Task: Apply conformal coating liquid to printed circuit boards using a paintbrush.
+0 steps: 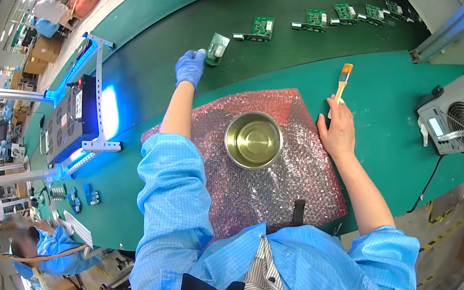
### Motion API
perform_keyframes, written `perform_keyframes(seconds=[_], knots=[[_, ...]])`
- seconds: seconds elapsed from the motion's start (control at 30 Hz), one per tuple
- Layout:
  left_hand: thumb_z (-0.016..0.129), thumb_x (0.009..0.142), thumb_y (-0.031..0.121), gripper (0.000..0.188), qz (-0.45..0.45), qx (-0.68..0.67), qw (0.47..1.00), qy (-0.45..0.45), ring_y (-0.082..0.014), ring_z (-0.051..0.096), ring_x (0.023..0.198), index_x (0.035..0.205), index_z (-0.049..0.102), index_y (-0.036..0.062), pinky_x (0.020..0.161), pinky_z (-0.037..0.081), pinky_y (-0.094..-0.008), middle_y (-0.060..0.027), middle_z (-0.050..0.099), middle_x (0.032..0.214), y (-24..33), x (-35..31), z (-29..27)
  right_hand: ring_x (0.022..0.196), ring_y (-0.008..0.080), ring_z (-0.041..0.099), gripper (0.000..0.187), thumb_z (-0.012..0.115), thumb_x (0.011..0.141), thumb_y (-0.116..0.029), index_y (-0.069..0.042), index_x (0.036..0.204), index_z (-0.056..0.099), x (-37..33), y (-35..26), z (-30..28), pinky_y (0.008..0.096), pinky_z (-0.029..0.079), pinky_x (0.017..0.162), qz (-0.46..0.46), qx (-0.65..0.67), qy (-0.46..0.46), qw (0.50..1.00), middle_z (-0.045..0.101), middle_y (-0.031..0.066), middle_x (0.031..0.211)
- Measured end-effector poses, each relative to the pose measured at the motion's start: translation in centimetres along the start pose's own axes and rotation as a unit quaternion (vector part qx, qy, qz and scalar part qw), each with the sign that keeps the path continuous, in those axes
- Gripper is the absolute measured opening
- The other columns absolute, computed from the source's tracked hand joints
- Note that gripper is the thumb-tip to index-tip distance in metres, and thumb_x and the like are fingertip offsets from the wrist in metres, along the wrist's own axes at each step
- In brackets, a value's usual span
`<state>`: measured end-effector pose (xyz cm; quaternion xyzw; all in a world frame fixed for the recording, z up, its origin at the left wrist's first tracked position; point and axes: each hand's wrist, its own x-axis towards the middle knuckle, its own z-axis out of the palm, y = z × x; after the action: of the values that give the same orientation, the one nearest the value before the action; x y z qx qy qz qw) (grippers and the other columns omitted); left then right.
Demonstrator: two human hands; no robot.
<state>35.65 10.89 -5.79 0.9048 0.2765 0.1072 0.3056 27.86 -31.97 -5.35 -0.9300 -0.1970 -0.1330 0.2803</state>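
Over the green bench, the right hand has its grip closed round one brush with a wooden handle; the gloved left hand curls partly beside one circuit board, whether holding it I cannot tell. One round metal pot of yellowish liquid sits on crinkled pink bubble wrap; five more boards lie beyond.

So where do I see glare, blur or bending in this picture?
Head view: blue-white glare beside the dark fan box; head view: circuit board near the left hand looks smeared; head view: fisheye bends the green table, corners black.
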Motion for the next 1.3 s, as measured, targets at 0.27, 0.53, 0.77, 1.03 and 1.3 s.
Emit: perform_keyframes(seconds=[0.27, 0.53, 0.77, 1.03, 1.3], knots=[[0.055, 0.078, 0.047, 0.049, -0.048, 0.180, 0.982, -0.012, -0.0357, 0.061, 0.095, 0.100, 0.063, 0.0035, 0.084, 0.047, -0.0410, -0.0203, 0.064, 0.100, 3.2, -3.1, -1.6, 0.110, 0.0352, 0.049, 0.045, 0.061, 0.078, -0.015, 0.001, 0.117, 0.047, -0.3, 0.2, 0.4, 0.0428, 0.038, 0.097, -0.030, -0.022, 0.026, 0.999, 0.054, 0.0201, 0.113], [0.055, 0.079, 0.016, 0.020, -0.120, -0.154, 0.981, 0.010, -0.0340, 0.063, 0.081, 0.089, 0.058, -0.0007, 0.072, 0.053, -0.0444, -0.0215, 0.063, 0.090, 0.1, -5.7, -3.2, 0.107, 0.0335, 0.052, 0.044, 0.060, 0.078, -0.016, -0.002, 0.118, 0.047, -0.5, 0.3, 0.2, 0.0425, 0.040, 0.094, -0.006, -0.003, 0.035, 0.999, 0.056, 0.0187, 0.109], [0.060, 0.082, 0.006, 0.006, -0.164, -0.591, 0.788, -0.041, -0.0256, 0.064, 0.077, 0.079, 0.056, 0.0029, 0.065, 0.058, -0.0364, -0.0114, 0.062, 0.085, -8.2, -17.4, -11.3, 0.084, 0.0273, 0.061, 0.026, 0.066, 0.075, -0.008, -0.009, 0.100, 0.058, -1.8, -1.1, -1.2, 0.0376, 0.046, 0.078, -0.110, 0.109, 0.145, 0.977, 0.064, 0.0079, 0.088], [0.061, 0.085, 0.006, 0.005, -0.219, -0.649, 0.729, -0.003, -0.0225, 0.063, 0.081, 0.084, 0.057, 0.0033, 0.066, 0.057, -0.0349, -0.0121, 0.062, 0.088, -11.3, -30.0, -13.8, 0.059, 0.0125, 0.057, 0.011, 0.059, 0.086, -0.010, -0.003, 0.094, 0.058, -4.9, -8.2, -2.5, 0.0261, 0.046, 0.053, -0.035, 0.373, 0.075, 0.924, 0.060, 0.0048, 0.067], [0.064, 0.083, 0.006, 0.015, -0.228, -0.670, 0.705, -0.047, -0.0240, 0.064, 0.076, 0.094, 0.055, 0.0038, 0.063, 0.059, -0.0333, -0.0124, 0.061, 0.087, -7.7, -34.8, -9.7, 0.051, 0.0055, 0.050, 0.022, 0.049, 0.093, -0.023, -0.002, 0.090, 0.057, -3.5, -10.4, -1.2, 0.0205, 0.040, 0.046, 0.112, 0.459, -0.079, 0.878, 0.056, 0.0010, 0.061]])
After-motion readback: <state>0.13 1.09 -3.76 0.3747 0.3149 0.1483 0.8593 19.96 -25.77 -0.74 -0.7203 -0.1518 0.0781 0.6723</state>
